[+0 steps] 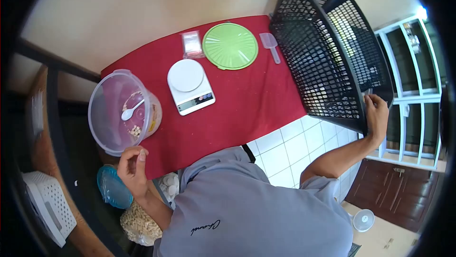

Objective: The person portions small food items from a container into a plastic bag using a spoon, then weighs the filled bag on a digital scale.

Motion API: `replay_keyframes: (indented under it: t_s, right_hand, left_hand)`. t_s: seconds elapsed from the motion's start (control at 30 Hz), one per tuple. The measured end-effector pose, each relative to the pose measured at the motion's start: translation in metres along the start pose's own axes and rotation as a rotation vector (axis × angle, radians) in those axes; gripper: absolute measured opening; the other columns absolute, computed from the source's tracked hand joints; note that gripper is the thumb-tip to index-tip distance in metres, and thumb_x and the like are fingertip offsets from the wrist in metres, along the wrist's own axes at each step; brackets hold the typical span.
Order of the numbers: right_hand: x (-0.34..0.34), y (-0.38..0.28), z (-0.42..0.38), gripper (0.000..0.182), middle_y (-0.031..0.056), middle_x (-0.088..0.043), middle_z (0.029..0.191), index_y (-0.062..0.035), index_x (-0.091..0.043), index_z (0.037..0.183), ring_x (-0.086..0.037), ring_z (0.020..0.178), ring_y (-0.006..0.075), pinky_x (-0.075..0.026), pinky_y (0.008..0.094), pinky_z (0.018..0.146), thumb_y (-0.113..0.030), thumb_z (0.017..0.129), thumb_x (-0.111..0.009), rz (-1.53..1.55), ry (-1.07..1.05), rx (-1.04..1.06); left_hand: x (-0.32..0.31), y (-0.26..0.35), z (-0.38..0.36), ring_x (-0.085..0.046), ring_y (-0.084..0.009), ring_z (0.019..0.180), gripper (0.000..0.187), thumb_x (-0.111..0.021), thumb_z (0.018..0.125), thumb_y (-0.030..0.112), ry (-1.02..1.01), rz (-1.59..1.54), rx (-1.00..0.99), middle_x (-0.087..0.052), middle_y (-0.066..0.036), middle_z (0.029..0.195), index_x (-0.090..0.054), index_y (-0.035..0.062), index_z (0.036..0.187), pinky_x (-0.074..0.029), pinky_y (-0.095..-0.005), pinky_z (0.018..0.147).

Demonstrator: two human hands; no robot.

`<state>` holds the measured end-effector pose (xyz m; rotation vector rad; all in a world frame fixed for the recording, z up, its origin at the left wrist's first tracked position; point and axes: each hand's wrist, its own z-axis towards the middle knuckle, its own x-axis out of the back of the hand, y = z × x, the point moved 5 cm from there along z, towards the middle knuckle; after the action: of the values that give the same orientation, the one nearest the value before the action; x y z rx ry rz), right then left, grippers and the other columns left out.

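My left hand [133,169] is beside the near rim of a clear plastic tub [97,114], its fingers curled in against the thumb and nothing visible in them. Inside the tub lie a white spoon [133,110] and a few pale pieces [136,131] at the bottom. My right hand [376,117] reaches over the near edge of a tall black mesh basket [327,57]. Its fingers are pinched at the basket's inner side, and a small pale bit shows by the fingertips, too small to name. Pale items [315,94] show through the basket's mesh.
On the red cloth [247,100] are a white digital scale [190,86], a green lid [230,46], a pack of clear bags [192,44] and a translucent scoop [270,43]. Below left sit a bag of pale pieces [140,223] and a blue container [114,188].
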<state>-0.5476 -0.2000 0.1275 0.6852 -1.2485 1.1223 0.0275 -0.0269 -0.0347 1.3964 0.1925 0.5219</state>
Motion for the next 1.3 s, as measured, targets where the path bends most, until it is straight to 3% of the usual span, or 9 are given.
replay_keyframes:
  t_s: [0.2,0.37,0.43,0.5,0.67,0.8,0.97,1.2,1.3]
  right_hand:
    - [-0.009,0.005,-0.007,0.045,0.0145,-0.071,0.084,0.0042,-0.069,0.102,-0.06,0.075,0.0169,-0.047,0.0325,0.074,-0.038,0.096,-0.057,0.109,-0.064,-0.136]
    - [-0.004,-0.032,-0.021,0.028,0.0048,-0.068,0.081,0.0011,-0.07,0.104,-0.06,0.076,0.0095,-0.047,0.0242,0.068,-0.024,0.095,-0.063,0.348,0.317,-0.161]
    - [-0.023,-0.082,-0.025,0.018,0.0049,-0.069,0.082,0.0003,-0.071,0.102,-0.061,0.078,0.0101,-0.048,0.025,0.071,-0.013,0.092,-0.065,0.778,0.332,0.11]
    - [-0.063,-0.157,-0.028,0.014,0.0065,-0.069,0.082,0.0014,-0.071,0.1,-0.062,0.079,0.0096,-0.049,0.0252,0.071,-0.005,0.089,-0.066,0.811,0.081,0.356]
    - [-0.242,-0.298,-0.039,0.015,0.0148,-0.07,0.085,0.0011,-0.07,0.091,-0.068,0.076,0.0226,-0.053,0.0322,0.07,-0.006,0.078,-0.073,0.891,-0.375,0.741]
    - [-0.319,-0.36,-0.051,0.024,0.0168,-0.067,0.096,-0.0028,-0.07,0.098,-0.066,0.087,0.0335,-0.054,0.0424,0.075,-0.009,0.074,-0.074,0.686,-0.28,0.899]
    - [-0.352,-0.391,-0.054,0.023,0.0167,-0.067,0.096,-0.004,-0.071,0.095,-0.063,0.095,0.0357,-0.053,0.045,0.079,-0.012,0.074,-0.074,0.519,-0.221,0.974]
    - [-0.362,-0.395,-0.042,0.011,0.0179,-0.068,0.089,-0.0026,-0.07,0.088,-0.064,0.086,0.0374,-0.053,0.0473,0.075,-0.009,0.08,-0.065,0.362,-0.256,1.02]
    - [-0.345,-0.397,-0.032,0.01,0.0191,-0.067,0.083,-0.0019,-0.065,0.089,-0.064,0.081,0.0391,-0.051,0.0489,0.072,-0.008,0.084,-0.06,0.516,-0.206,0.851]
  left_hand:
    - [0.016,0.022,0.028,-0.058,-0.0133,0.083,0.006,-0.058,0.09,-0.006,0.061,-0.027,-0.105,-0.062,-0.01,0.091,-0.058,-0.0026,0.095,-0.046,-0.0251,0.076]
    - [0.029,0.028,0.039,-0.057,-0.0136,0.084,0.004,-0.057,0.091,-0.003,0.075,0.077,-0.064,-0.062,-0.01,0.09,-0.058,-0.0026,0.095,-0.046,-0.0266,0.079]
    - [0.03,0.03,0.04,-0.058,-0.0126,0.084,0.005,-0.059,0.09,-0.005,0.078,0.076,-0.067,-0.062,-0.01,0.091,-0.058,-0.0028,0.094,-0.046,-0.0249,0.077]
    - [0.033,0.033,0.038,-0.058,-0.0129,0.084,0.005,-0.059,0.09,-0.004,0.155,0.028,-0.092,-0.062,-0.01,0.09,-0.058,-0.0028,0.095,-0.046,-0.0254,0.077]
    - [0.03,0.017,0.01,-0.06,-0.0135,0.084,0.004,-0.06,0.09,-0.004,0.15,-0.045,-0.017,-0.063,-0.009,0.09,-0.06,-0.0034,0.094,-0.048,-0.0262,0.077]
    - [0.03,0.002,-0.019,-0.061,-0.0143,0.084,0.004,-0.06,0.09,-0.005,0.164,-0.081,0.107,-0.063,-0.009,0.089,-0.06,-0.0046,0.094,-0.049,-0.0272,0.078]
    - [0.034,-0.014,-0.043,-0.062,-0.0147,0.086,0.007,-0.06,0.089,-0.007,0.181,-0.103,0.204,-0.062,-0.009,0.091,-0.06,-0.0045,0.096,-0.05,-0.0269,0.08]
    - [0.028,-0.02,-0.04,-0.063,-0.0156,0.086,0.008,-0.06,0.089,-0.008,0.189,-0.149,0.185,-0.062,-0.009,0.091,-0.061,-0.0051,0.097,-0.051,-0.0278,0.081]
    - [0.019,-0.012,-0.029,-0.064,-0.0156,0.085,0.008,-0.06,0.089,-0.008,0.119,-0.127,0.154,-0.063,-0.01,0.091,-0.061,-0.0054,0.096,-0.051,-0.0279,0.082]
